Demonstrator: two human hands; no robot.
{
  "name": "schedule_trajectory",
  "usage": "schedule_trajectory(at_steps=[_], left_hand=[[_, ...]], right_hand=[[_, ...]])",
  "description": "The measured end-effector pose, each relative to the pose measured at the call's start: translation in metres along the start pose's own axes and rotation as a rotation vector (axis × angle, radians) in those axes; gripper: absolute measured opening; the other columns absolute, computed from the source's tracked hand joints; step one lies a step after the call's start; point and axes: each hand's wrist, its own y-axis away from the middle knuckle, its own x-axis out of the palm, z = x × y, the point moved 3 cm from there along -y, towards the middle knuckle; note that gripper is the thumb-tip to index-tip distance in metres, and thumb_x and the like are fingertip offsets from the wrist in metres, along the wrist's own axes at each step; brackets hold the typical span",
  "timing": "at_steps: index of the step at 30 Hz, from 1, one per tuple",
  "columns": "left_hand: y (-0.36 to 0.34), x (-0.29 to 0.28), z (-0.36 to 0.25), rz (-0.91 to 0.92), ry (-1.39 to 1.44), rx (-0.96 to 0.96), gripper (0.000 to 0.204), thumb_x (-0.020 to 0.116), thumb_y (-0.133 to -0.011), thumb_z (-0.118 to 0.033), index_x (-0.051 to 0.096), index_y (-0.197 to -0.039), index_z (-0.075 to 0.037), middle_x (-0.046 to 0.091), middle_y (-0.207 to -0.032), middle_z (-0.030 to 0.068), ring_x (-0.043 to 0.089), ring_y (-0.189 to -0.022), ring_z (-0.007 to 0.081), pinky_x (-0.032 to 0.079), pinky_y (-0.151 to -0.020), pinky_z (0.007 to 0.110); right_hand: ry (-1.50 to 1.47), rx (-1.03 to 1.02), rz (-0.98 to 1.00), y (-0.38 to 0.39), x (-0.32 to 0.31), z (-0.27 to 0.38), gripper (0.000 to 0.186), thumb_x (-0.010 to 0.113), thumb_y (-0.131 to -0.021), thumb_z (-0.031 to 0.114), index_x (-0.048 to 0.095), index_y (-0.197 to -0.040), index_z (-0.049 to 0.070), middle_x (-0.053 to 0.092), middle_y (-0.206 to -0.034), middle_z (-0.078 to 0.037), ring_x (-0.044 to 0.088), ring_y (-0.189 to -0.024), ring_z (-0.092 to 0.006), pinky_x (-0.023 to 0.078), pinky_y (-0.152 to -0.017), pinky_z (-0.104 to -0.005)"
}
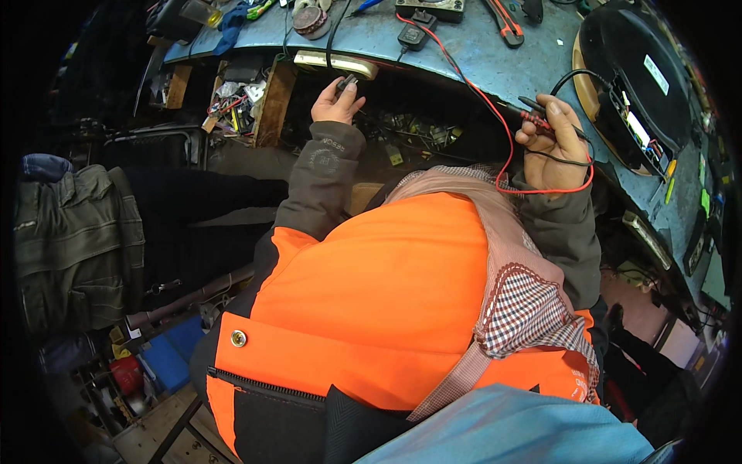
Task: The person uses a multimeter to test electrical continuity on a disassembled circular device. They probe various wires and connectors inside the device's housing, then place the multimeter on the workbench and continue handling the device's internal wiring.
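My left hand (338, 102) is raised in front of the bench edge, its fingers closed on a small dark plug (348, 81). A black cable (330, 48) hangs down over the edge beside that hand. My right hand (555, 147), on the right by the bench edge, grips a pair of test probes (533, 117). A red test lead (506, 147) loops under this hand and runs up to the bench top, with a dark lead alongside. Beyond the right hand lies a large black oval housing (634, 69) with exposed parts and wires along one side.
On the blue bench (495, 66) lie a black power adapter (417, 31), an orange-and-black cutter (506, 23) and a round tin (311, 22). Below it, a wooden drawer (272, 100) holds loose small parts. At left another person's dark jacket (77, 232) shows.
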Motion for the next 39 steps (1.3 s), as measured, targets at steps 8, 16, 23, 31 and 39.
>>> schedule_trajectory(at_steps=[8, 16, 23, 31, 39], left_hand=[[0.002, 0.002, -0.004, -0.030, -0.006, -0.042, 0.037, 0.075, -0.104, -0.028, 0.058, -0.116, 0.002, 0.071, -0.092, 0.0132, 0.068, -0.072, 0.0178, 0.067, -0.067, 0.038], [0.001, 0.004, 0.007, 0.024, 0.345, -0.432, 0.046, 0.066, -0.107, -0.047, 0.058, -0.111, -0.002, 0.070, -0.087, 0.0153, 0.071, -0.069, 0.0229, 0.065, -0.059, 0.031], [-0.010, -0.008, 0.011, 0.105, 0.494, -0.574, 0.043, 0.066, -0.107, -0.046, 0.058, -0.105, -0.005, 0.071, -0.088, 0.0154, 0.070, -0.069, 0.0234, 0.062, -0.058, 0.031], [0.028, 0.037, -0.081, 0.083, 0.113, -0.100, 0.037, 0.071, -0.105, -0.037, 0.056, -0.109, -0.003, 0.070, -0.082, 0.0160, 0.070, -0.061, 0.0217, 0.056, -0.047, 0.029], [-0.022, 0.080, -0.190, 0.210, -0.325, 0.447, 0.031, 0.077, -0.102, -0.017, 0.058, -0.117, 0.002, 0.068, -0.087, 0.0072, 0.064, -0.066, 0.0124, 0.055, -0.054, 0.027]], right_hand=[[0.004, 0.015, 0.014, 0.003, -0.003, -0.003, 0.024, 0.068, -0.104, 0.018, 0.070, -0.118, -0.002, 0.072, -0.094, -0.012, 0.073, -0.077, -0.0200, 0.064, -0.069, -0.0357], [0.012, 0.017, 0.026, 0.004, -0.001, -0.004, 0.026, 0.068, -0.104, 0.018, 0.070, -0.118, -0.003, 0.071, -0.093, -0.012, 0.073, -0.077, -0.0200, 0.064, -0.069, -0.0351], [0.027, 0.025, 0.015, 0.005, -0.002, -0.005, 0.027, 0.068, -0.103, 0.019, 0.069, -0.119, -0.003, 0.071, -0.092, -0.012, 0.072, -0.077, -0.0198, 0.063, -0.069, -0.0357], [0.065, -0.003, 0.053, 0.009, 0.004, -0.003, 0.027, 0.068, -0.103, 0.018, 0.068, -0.118, -0.004, 0.068, -0.089, -0.011, 0.071, -0.078, -0.0203, 0.062, -0.068, -0.0362], [0.303, -0.091, 0.070, 0.010, 0.010, 0.005, 0.024, 0.070, -0.102, 0.017, 0.072, -0.114, -0.003, 0.069, -0.092, -0.009, 0.070, -0.078, -0.0166, 0.062, -0.070, -0.0326]])
